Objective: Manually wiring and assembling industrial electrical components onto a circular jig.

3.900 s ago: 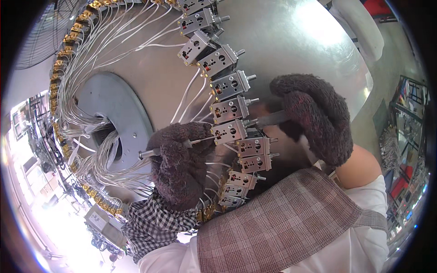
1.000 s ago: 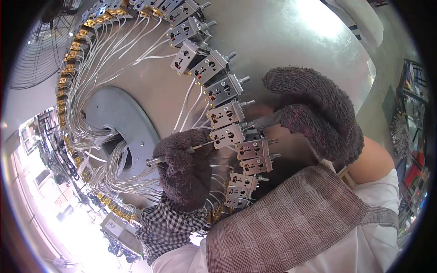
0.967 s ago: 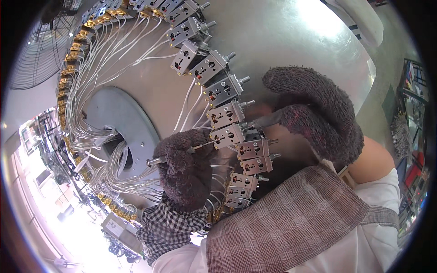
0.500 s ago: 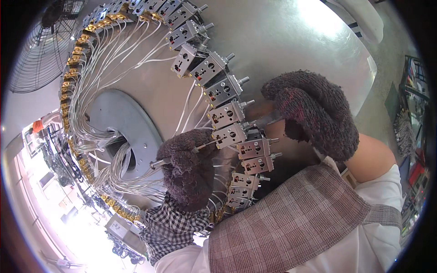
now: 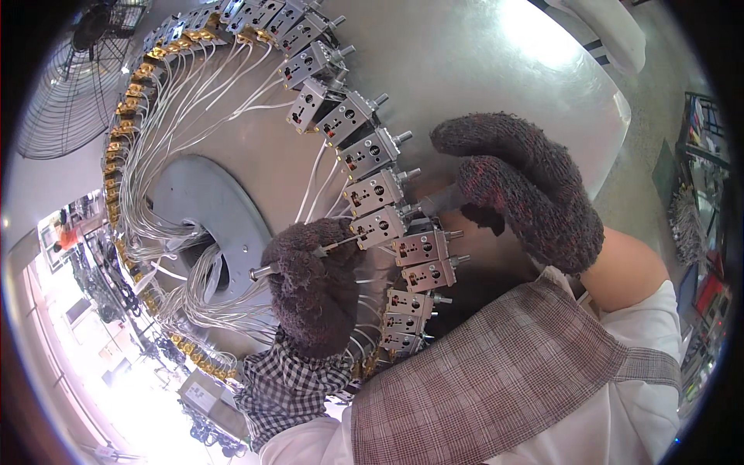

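My left hand (image 5: 310, 298), in a dark knitted glove, is closed around a slim metal rod-like tool (image 5: 264, 273). Its thicker end sticks out on the left, and a thin shaft shows on the right against a small metal box (image 5: 379, 227) with a round hole in its face. My right hand (image 5: 535, 198), gloved alike, is curled on the other side of that box, near its stub shaft. A greyish piece (image 5: 440, 203) shows between the right fingers and the shaft; its kind is unclear. Similar boxes (image 5: 372, 153) with threaded shafts stand in a curved row.
White wires (image 5: 186, 132) run from the row into the hole of a grey round disc (image 5: 209, 182) on a shiny metal table (image 5: 457, 54). Brass-coloured parts (image 5: 112, 167) line the far left curve. A wire-cage fan (image 5: 74, 101) stands at upper left, shelves (image 5: 701, 155) at right.
The row of boxes and both hands sit slightly further left in the picture. The right hand's curl has shifted a little; the left hand keeps its hold at the same box.
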Motion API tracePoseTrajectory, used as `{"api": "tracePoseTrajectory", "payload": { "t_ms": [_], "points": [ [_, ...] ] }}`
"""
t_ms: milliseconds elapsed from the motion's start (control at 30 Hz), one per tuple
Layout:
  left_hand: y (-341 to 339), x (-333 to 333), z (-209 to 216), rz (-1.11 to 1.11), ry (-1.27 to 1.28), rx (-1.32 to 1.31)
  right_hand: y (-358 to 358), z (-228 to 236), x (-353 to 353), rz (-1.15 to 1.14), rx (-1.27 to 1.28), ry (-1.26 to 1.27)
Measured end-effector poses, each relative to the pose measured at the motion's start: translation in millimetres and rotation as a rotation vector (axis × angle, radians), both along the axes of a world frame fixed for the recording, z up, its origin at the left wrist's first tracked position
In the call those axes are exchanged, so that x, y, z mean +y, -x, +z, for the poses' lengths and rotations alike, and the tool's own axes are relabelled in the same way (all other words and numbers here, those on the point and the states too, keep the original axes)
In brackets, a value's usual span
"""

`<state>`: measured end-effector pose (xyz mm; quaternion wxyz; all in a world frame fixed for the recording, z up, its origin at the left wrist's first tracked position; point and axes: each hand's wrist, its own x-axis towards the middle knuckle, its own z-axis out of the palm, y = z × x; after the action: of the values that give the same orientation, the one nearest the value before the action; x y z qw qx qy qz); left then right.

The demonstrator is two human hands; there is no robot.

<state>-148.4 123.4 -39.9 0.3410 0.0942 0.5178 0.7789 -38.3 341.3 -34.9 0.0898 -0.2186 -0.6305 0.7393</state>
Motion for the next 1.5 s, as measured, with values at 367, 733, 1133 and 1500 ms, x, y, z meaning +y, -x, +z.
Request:
{"api": "tracePoseTrajectory", "payload": {
  "t_ms": [367,733,1133,1500],
  "points": [
    [-1.0,3.6,9.2,-0.012,-0.019,-0.005,-18.6,0.8,-1.0,-0.061,0.026,0.030],
    [-2.6,9.7,25.3,-0.034,0.079,-0.041,-50.3,-6.5,-22.5,-0.221,-0.007,0.075],
    [-2.1,5.7,21.5,-0.073,0.095,-0.155,-49.6,-7.6,-24.2,-0.123,0.040,0.009],
    [2.3,7.8,16.4,-0.128,0.087,-0.153,-45.3,-16.1,-24.7,-0.135,0.111,-0.085]
  ]
}}
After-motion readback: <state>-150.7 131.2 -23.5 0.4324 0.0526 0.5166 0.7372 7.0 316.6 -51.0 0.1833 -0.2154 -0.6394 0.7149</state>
